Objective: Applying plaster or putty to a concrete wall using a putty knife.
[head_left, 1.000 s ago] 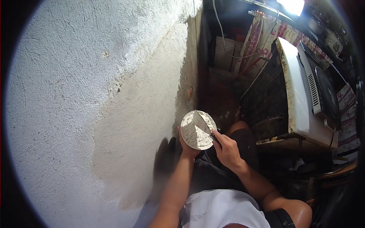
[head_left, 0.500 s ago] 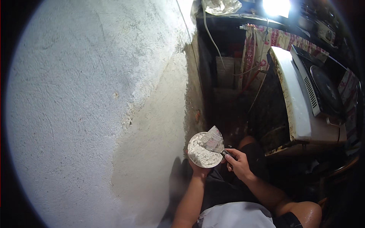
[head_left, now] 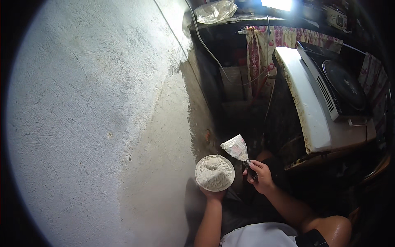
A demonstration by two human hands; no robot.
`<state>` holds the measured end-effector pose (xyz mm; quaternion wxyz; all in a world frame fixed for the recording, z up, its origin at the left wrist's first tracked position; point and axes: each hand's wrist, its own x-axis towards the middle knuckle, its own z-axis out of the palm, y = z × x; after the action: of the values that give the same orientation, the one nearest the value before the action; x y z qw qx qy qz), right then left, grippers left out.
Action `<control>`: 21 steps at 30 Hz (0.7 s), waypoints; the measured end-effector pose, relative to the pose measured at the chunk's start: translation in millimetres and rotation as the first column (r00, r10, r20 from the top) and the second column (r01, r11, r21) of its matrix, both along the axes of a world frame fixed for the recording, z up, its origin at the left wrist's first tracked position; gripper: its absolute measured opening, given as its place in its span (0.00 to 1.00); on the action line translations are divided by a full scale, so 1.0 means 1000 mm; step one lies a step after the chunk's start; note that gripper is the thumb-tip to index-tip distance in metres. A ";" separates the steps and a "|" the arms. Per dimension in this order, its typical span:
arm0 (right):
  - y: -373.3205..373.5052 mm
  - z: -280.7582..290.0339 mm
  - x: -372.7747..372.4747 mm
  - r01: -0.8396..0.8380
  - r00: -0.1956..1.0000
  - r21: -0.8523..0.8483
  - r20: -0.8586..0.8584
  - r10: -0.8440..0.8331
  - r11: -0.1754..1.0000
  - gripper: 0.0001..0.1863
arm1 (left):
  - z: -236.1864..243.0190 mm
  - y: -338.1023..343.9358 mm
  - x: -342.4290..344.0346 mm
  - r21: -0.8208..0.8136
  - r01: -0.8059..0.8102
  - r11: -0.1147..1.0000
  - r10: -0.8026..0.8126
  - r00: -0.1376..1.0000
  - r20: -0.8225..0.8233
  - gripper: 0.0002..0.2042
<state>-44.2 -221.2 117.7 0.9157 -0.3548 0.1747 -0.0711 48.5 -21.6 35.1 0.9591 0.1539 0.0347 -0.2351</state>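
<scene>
Rough, pale wall rises to the left of the round tub, with a smoother greyish patch near the tub. Well to the tub's upper right, a black hotplate rests on a white appliance, with patterned curtains behind. The left hand supports the tub from below, its grip curved against the underside; how far the fingers wrap cannot be told. Held so, the tub's mouth faces up, probably to keep the whitish paste in and easy to reach. The right hand, right of the tub, has its grip closed around the handle of a putty knife. The smeared blade points up, apart from the tub, likely so the fingers stay off the paste.
</scene>
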 end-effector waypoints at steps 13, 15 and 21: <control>-0.009 -0.002 0.100 -0.054 0.962 -0.173 0.255 0.098 0.983 0.10 | 0.027 -0.020 0.003 -0.040 0.112 0.993 -0.112 0.994 -0.003 0.48; -0.011 -0.009 0.132 -0.061 0.979 -0.259 0.172 0.108 0.964 0.09 | 0.019 -0.017 0.001 -0.016 0.087 0.996 -0.087 0.996 0.011 0.47; -0.014 0.018 0.214 0.035 0.964 -0.361 0.257 0.063 0.932 0.14 | 0.010 -0.005 0.003 0.072 -0.022 0.997 0.025 0.999 -0.040 0.45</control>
<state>169.6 -235.3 135.2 0.8501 -0.5060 0.0322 -0.1422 51.1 -26.1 45.3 0.9547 0.1828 0.0647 -0.2256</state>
